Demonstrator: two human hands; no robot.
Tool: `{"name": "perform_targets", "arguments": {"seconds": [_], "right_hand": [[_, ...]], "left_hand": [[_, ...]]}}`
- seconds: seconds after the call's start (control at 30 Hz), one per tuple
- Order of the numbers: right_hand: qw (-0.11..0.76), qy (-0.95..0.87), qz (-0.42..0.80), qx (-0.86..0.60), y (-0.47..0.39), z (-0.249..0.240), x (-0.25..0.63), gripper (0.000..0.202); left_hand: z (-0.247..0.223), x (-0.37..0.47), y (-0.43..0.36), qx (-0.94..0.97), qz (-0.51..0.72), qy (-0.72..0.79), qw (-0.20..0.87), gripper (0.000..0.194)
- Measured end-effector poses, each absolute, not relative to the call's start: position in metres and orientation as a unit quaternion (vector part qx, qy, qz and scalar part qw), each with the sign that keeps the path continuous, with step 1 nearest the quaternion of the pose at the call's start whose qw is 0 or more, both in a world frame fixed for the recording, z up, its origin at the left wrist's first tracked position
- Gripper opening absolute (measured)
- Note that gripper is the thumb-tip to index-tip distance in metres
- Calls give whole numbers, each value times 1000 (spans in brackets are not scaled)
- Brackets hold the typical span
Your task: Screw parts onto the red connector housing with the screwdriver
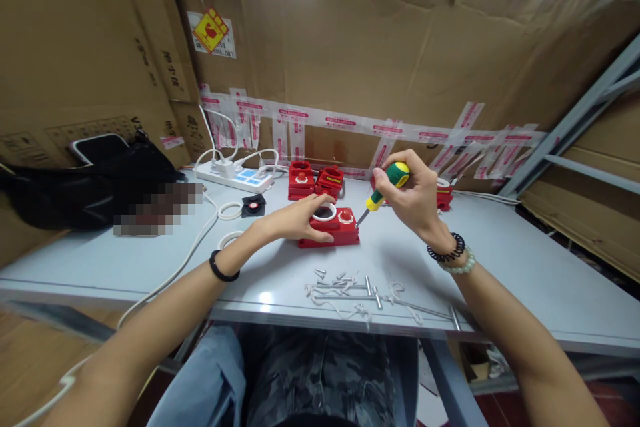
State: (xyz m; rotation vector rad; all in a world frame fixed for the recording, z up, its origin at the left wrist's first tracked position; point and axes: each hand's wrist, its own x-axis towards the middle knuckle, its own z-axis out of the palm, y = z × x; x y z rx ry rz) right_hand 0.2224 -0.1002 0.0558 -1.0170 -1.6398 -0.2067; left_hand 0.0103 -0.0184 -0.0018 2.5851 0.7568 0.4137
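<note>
A red box-shaped device (336, 238) with a white ring (324, 212) and a red button (345, 215) on top lies on the table in front of me. My left hand (307, 219) grips it at its left end, thumb along the near side and fingers over the far side. In my right hand (413, 193) is a screwdriver (393, 183) with a green and yellow handle, held tilted. Its tip meets the device's right end, where a small screw seems to sit. Loose screws (341, 278) and metal T-shaped rods (350, 296) with white string lie nearer to me.
Behind the device stand more red units (301, 181), with another red piece (443, 196) beyond my right hand. A white power strip (240, 177) with cables, a black square part (253, 205) and a black bag (90, 180) are to the left. Cardboard (350, 47) walls the back.
</note>
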Motion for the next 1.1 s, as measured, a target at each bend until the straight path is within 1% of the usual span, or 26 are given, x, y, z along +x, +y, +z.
{"name": "perform_targets", "arguments": {"seconds": [0.23, 0.3, 0.37, 0.4, 0.43, 0.5, 0.57, 0.6, 0.67, 0.73, 0.8, 0.87, 0.93, 1.0, 1.03, 1.1], "right_hand": [[473, -734, -50, -485, -103, 65, 214, 20], [478, -742, -2, -469, -101, 64, 214, 23], [501, -747, 55, -434, -97, 62, 215, 25], [515, -741, 64, -425, -95, 61, 215, 25], [528, -731, 54, -428, -93, 60, 216, 25], [543, -702, -8, -460, -90, 59, 216, 23], [534, -681, -72, -496, -91, 59, 217, 21], [522, -683, -78, -505, -92, 60, 218, 19], [495, -708, -46, -501, -96, 63, 220, 20], [469, -738, 2, -485, -100, 67, 220, 27], [446, -748, -4, -491, -102, 70, 217, 28], [427, -733, -72, -525, -102, 72, 213, 27], [401, -700, -158, -570, -103, 74, 209, 30], [367, -682, -198, -602, -104, 77, 207, 32], [351, -689, -189, -605, -105, 78, 207, 32], [338, -727, -134, -582, -107, 82, 208, 32]], "left_hand": [[-2, 10, -17, 932, 148, 263, 200, 74], [-2, 10, -17, 932, 148, 261, 202, 73], [-1, 10, -18, 931, 147, 264, 205, 73], [-1, 10, -18, 930, 146, 267, 206, 74], [-1, 10, -19, 929, 144, 271, 207, 75], [0, 11, -19, 928, 141, 275, 209, 77], [0, 11, -19, 927, 140, 278, 210, 77], [0, 11, -19, 927, 140, 278, 210, 76], [-1, 11, -18, 928, 143, 274, 209, 74], [-1, 10, -18, 930, 145, 266, 207, 72], [-2, 10, -17, 932, 146, 262, 204, 72], [-2, 11, -18, 931, 143, 267, 204, 72], [-1, 11, -18, 929, 142, 273, 205, 73], [-1, 11, -19, 928, 142, 274, 207, 73], [-1, 11, -19, 928, 144, 273, 208, 73], [-1, 10, -19, 928, 150, 269, 209, 72]]}}
